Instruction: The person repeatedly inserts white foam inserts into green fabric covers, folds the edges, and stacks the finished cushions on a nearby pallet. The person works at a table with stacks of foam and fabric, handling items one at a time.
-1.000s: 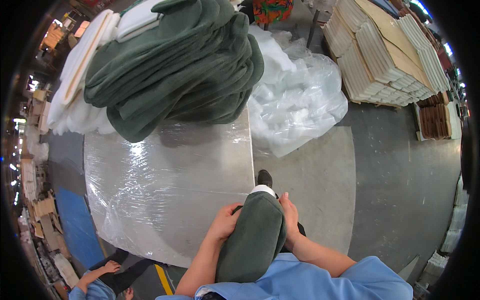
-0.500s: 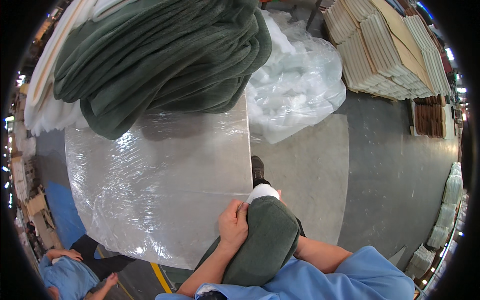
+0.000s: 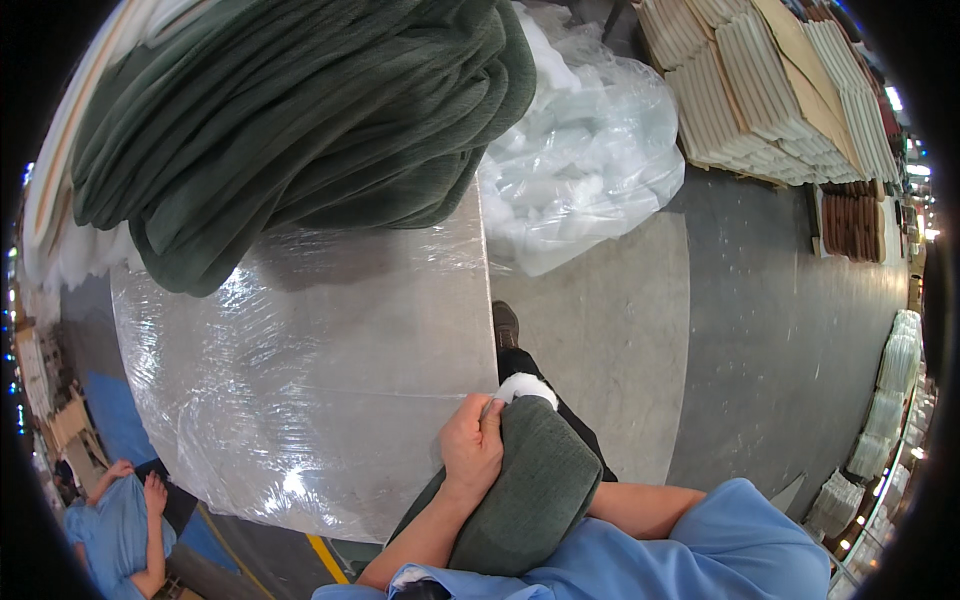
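Close to my body is a dark green fabric cover [image 3: 535,475], bulging and rounded, with white fluffy filling [image 3: 527,386] showing at its far end. My left hand [image 3: 472,448] is closed on the cover's left edge beside the filling, thumb on top. My right forearm reaches in from the right behind the cover; the right hand itself is hidden by it. To the left of the cover is a work surface [image 3: 300,370] wrapped in shiny clear plastic film. A large heap of the same dark green fabric [image 3: 310,130] lies on its far part.
A clear plastic bag [image 3: 590,160] of white filling stands beyond the table. Tall stacks of pale padded panels [image 3: 770,90] and brown pieces [image 3: 850,225] are at the far right. Wrapped bundles [image 3: 890,385] line the right side. A co-worker in blue [image 3: 115,535] is at the lower left.
Less white filling shows at the cover's end, and my right fingertips have gone from sight. The left hand keeps its grip. The co-worker's hands have come up together; the whole view has shifted slightly.
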`<state>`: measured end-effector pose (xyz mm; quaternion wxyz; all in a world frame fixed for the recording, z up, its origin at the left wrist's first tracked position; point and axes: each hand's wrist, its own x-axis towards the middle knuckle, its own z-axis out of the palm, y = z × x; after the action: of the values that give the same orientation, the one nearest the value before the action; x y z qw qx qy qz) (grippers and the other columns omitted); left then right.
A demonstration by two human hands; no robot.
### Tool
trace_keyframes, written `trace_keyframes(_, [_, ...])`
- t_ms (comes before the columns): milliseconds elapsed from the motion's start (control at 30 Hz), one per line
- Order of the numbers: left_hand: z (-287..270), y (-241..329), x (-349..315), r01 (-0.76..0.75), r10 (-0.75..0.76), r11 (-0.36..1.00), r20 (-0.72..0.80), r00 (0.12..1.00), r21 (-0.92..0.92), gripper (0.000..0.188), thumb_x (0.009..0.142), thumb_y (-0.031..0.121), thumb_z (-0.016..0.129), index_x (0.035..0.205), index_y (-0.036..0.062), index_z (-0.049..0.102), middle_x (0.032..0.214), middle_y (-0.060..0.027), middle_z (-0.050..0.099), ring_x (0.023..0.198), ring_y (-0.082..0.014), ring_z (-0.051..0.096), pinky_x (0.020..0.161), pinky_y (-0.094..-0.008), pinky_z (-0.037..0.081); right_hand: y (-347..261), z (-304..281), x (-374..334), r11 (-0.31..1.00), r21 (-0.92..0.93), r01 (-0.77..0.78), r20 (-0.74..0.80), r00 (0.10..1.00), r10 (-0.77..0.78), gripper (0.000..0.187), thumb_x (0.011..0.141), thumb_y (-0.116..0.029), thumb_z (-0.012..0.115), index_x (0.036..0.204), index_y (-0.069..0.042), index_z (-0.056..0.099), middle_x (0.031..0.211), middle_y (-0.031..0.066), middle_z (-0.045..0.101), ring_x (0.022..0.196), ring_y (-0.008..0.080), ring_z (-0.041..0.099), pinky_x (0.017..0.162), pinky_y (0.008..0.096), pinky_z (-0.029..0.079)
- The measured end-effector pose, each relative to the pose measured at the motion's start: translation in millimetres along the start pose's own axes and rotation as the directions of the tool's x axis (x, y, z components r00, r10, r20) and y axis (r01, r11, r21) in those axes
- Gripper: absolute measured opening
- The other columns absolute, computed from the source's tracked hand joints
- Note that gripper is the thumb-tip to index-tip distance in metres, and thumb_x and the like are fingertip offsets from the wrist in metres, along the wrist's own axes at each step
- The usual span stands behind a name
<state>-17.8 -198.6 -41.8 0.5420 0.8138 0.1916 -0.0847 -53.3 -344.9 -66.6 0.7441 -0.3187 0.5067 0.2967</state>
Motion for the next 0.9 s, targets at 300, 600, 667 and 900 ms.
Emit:
trace_keyframes(300, [10.3, 2.2, 10.5, -0.01, 0.009, 0.999, 0.037, 0.999, 0.041, 0.018, 0.103, 0.019, 0.067, 0.094, 0.0038, 0.064, 0.076, -0.0198, 0.062, 0.067, -0.0397, 0.062, 0.061, -0.0446, 0.047, 3.9, -4.7, -1.3, 0.999, 0.046, -0.02, -0.012, 1.0, 0.02, 0.057, 0.113, -0.052, 0.044, 0.102, -0.002, 0.068, 0.091, 0.0074, 0.072, 0.076, 0.0172, 0.068, 0.071, 0.0368, 0.059])
trace_keyframes(600, [-0.5, 7.2, 21.8, 0.094, -0.097, 0.995, 0.232, 0.968, 0.023, 0.02, 0.105, 0.023, 0.065, 0.099, 0.0034, 0.065, 0.074, -0.0189, 0.059, 0.065, -0.0249, 0.061, 0.062, -0.0388, 0.047, -1.1, -5.8, 0.7, 0.996, 0.065, 0.067, -0.001, 0.998, -0.067, 0.056, 0.114, -0.052, 0.043, 0.104, -0.003, 0.068, 0.092, 0.0067, 0.071, 0.078, 0.0165, 0.068, 0.073, 0.036, 0.058])
trace_keyframes(667, [-18.0, -11.4, 19.5, 0.213, -0.167, 0.974, 0.376, 0.911, -0.083, 0.024, 0.107, 0.025, 0.064, 0.108, 0.0018, 0.07, 0.078, -0.0071, 0.067, 0.072, -0.0113, 0.058, 0.068, -0.0321, 0.05, 1.1, -3.6, 3.0, 0.987, 0.046, 0.152, 0.015, 0.988, -0.153, 0.055, 0.114, -0.052, 0.043, 0.105, -0.003, 0.068, 0.092, 0.0066, 0.071, 0.079, 0.0163, 0.067, 0.073, 0.0358, 0.058])
trace_keyframes(900, [-41.6, -20.4, 3.9, 0.531, -0.41, 0.843, 0.541, 0.734, -0.081, 0.032, 0.113, 0.027, 0.057, 0.116, -0.0004, 0.072, 0.097, 0.0013, 0.073, 0.086, -0.0062, 0.061, 0.078, -0.0261, 0.051, 16.2, 4.1, 9.3, 0.839, -0.23, 0.493, 0.105, 0.869, -0.483, 0.049, 0.117, -0.04, 0.04, 0.107, 0.0, 0.066, 0.093, 0.0023, 0.065, 0.085, 0.0105, 0.057, 0.077, 0.0307, 0.051])
